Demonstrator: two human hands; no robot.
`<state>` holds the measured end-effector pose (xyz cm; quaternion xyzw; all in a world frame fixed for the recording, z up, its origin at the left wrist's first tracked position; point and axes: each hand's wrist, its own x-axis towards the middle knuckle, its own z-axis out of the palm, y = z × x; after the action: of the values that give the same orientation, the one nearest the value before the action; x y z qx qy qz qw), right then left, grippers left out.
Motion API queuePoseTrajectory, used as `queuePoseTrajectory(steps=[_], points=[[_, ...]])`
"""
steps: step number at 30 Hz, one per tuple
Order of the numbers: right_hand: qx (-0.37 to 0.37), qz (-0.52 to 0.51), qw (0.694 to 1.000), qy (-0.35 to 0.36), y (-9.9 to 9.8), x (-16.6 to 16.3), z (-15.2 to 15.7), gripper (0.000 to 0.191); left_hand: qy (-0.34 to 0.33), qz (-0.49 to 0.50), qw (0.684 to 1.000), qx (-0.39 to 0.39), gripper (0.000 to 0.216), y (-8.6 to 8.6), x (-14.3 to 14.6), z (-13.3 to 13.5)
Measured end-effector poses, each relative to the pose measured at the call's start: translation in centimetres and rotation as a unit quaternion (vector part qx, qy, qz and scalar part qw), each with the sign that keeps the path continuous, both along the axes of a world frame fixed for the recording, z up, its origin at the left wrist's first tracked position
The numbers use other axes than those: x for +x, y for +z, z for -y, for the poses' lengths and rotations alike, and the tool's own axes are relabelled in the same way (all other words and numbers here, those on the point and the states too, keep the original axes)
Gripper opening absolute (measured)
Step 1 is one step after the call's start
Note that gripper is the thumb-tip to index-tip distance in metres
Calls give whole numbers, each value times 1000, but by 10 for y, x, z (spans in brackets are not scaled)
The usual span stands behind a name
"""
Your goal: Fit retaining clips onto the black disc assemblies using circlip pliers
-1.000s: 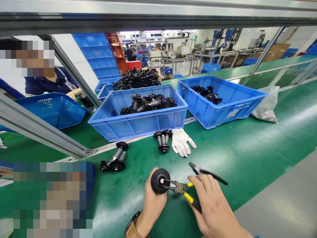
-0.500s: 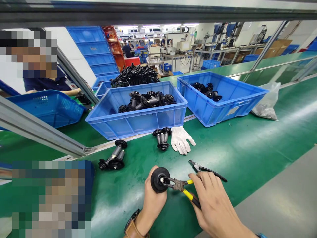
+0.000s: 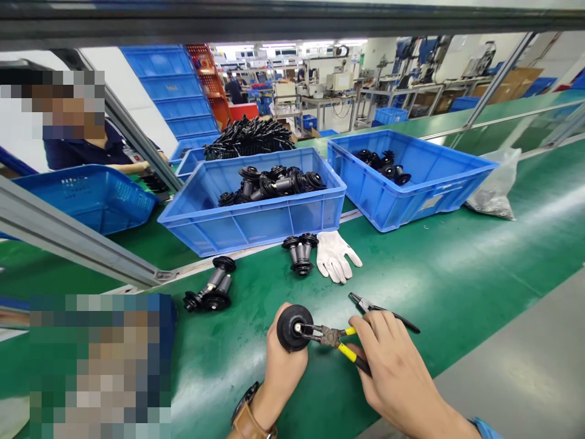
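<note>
My left hand grips a black part with a round flange, its disc end facing up and a small white tip at the centre. Yellow-and-black-handled pliers are in my right hand, whose fingers wrap round the handles. The jaws of these pliers reach into the middle of the disc beside the white tip. Just beyond my right hand lies a second pair of pliers with black handles. A white glove rests farther off, touching a small group of similar black parts.
More black parts lie to the left on the green table. Two blue crates with such parts stand behind, and a clear plastic bag sits at the right. A co-worker is beyond a metal post.
Hardly anything differs. The pliers' jaws stay at the disc's centre, and both hands have shifted only very slightly. The whole view has moved a little.
</note>
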<state>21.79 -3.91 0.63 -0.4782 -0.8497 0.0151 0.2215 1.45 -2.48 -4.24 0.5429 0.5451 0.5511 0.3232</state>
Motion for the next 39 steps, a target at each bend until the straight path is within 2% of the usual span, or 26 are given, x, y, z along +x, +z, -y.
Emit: queuePoseTrajectory(steps=[8,18,25,30,37,39], points=[[11,26,1000,-3,6,1,-1,43,-10,-4,1000,-2,16,3,1,0],[20,37,999,-18,6,-2,4,42,0,0,1000,-8,14,6,3,2],[-2,38,999,-31,3,-4,2,28,-3,2,1000,-10,15,5,4,3],[-10,32,999,-26,0,-6,-1,19,19,-10,1000,-12,13,2,3,2],[-34,8,999,-23,-1,-7,-2,14,29,-4,1000,-5,13,6,2,0],[-43,5,999,-20,1,-6,-1,19,28,1,1000,-5,12,6,3,-1]])
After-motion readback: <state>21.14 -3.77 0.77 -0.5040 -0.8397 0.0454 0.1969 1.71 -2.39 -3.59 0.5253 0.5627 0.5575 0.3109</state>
